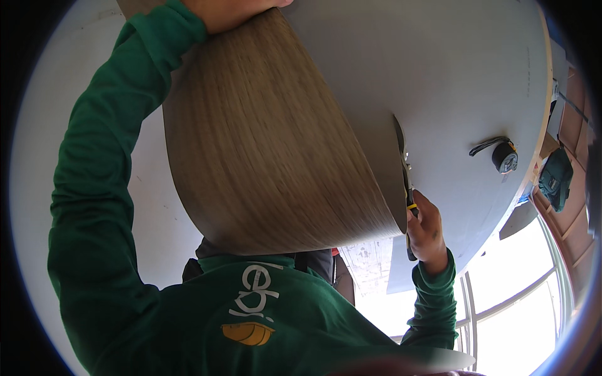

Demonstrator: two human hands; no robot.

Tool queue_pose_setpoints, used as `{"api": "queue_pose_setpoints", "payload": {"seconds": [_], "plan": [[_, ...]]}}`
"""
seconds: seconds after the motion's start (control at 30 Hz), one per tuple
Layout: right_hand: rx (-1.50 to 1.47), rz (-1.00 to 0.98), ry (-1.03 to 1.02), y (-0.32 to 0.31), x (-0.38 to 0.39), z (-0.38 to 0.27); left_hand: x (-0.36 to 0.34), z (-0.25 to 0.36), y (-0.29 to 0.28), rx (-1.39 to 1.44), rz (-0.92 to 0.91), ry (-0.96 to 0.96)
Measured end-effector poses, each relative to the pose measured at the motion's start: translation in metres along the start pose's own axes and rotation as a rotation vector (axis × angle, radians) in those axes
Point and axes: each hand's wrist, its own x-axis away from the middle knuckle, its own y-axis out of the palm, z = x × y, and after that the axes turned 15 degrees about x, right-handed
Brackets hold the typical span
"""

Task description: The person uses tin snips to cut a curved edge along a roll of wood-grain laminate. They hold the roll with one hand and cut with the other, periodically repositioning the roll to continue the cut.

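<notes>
A wood-grain laminate sheet (263, 144) curves down toward my body in the middle of the view. My left hand (235, 11) lies across its upper end; the top edge of the picture cuts off most of the fingers, so I cannot see whether they grip it. At the sheet's lower right corner, my right hand (428, 229) is closed round the black and yellow handles of metal snips (402, 147). Their dark blades point away from me, alongside the sheet's right edge. Whether the blades touch the sheet is unclear.
Under the sheet spreads a large grey panel (439, 75) with a pale wooden edge on the right. A tape measure (505, 156) with a dark strap lies on it. Beyond that edge is a dark green bag (556, 178). Bright window panes (514, 294) show at lower right.
</notes>
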Motion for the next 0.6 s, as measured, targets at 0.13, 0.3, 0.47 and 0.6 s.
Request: {"api": "queue_pose_setpoints", "payload": {"seconds": [0.13,0.3,0.47,0.6], "plan": [[-0.048,-0.002,0.027,-0.002,0.000,-0.002,-0.001,0.000,0.001,0.010,0.000,-0.012],[-0.054,-0.006,-0.001,-0.006,-0.006,-0.008,-0.006,-0.002,0.000,0.030,-0.007,0.028],[-0.078,-0.008,-0.009,-0.007,-0.008,-0.011,-0.011,0.002,-0.004,0.035,-0.048,0.004],[-0.086,-0.010,0.014,-0.005,-0.007,-0.008,-0.010,0.007,-0.006,0.017,-0.046,-0.039]]}}
